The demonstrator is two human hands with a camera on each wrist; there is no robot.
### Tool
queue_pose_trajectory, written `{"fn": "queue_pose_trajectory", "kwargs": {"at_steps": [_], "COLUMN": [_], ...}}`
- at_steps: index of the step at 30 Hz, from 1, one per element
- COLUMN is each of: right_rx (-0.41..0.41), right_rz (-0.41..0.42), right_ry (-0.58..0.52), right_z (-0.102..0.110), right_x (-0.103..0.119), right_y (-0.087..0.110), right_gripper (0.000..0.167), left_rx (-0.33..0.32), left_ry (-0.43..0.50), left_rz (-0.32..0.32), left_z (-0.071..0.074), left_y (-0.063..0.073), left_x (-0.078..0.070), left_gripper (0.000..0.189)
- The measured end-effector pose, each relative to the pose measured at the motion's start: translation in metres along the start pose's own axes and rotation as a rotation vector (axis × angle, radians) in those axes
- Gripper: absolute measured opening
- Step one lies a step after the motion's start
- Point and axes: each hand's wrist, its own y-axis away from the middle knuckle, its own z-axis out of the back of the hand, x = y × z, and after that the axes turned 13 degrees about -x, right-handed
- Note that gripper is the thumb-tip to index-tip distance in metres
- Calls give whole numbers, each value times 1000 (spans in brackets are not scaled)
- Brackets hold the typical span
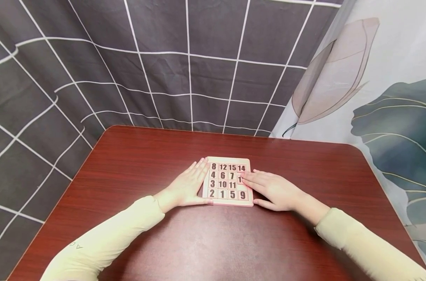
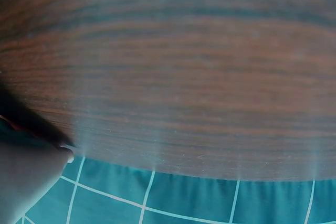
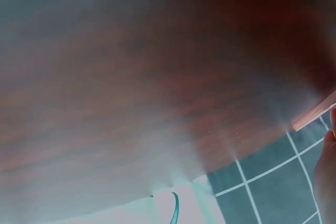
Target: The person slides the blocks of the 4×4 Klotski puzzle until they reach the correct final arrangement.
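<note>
A pale sliding number puzzle (image 1: 230,160) lies flat on the red-brown table (image 1: 184,234). My left hand (image 1: 186,187) rests along its left side, fingers straight at the far corner and thumb on the near edge. Fingertips of my right hand (image 1: 277,191) touch a number tile (image 1: 239,180) in the right column, partly covering its number. That tile sits a little lower than its row, between the 14 tile (image 1: 241,168) and the 9 tile (image 1: 242,195). My right thumb lies beside the near right corner. Each wrist view shows only a sliver of its hand.
A dark curtain with white grid lines (image 1: 163,74) hangs behind the table and on the left. A white curtain with leaf prints (image 1: 339,89) hangs at the right. Table surface extends around the puzzle on all sides.
</note>
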Motion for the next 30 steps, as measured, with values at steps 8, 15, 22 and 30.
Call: {"fn": "queue_pose_trajectory", "kwargs": {"at_steps": [8, 15, 22, 30], "right_rx": [-11, -15, -4, 47], "right_rz": [33, 25, -35, -91], "right_ry": [-13, -3, 5, 24], "right_z": [1, 4, 3, -1], "right_x": [12, 13, -4, -26], "right_y": [7, 4, -5, -12], "right_gripper": [62, 63, 64, 65], "left_rx": [-10, -9, -18, -7], "left_ry": [24, 30, 20, 22], "left_rz": [8, 9, 3, 2], "left_z": [0, -1, -2, -1], "left_y": [1, 1, 1, 0], "left_x": [0, 1, 2, 1], "left_gripper": [121, 120, 120, 119]}}
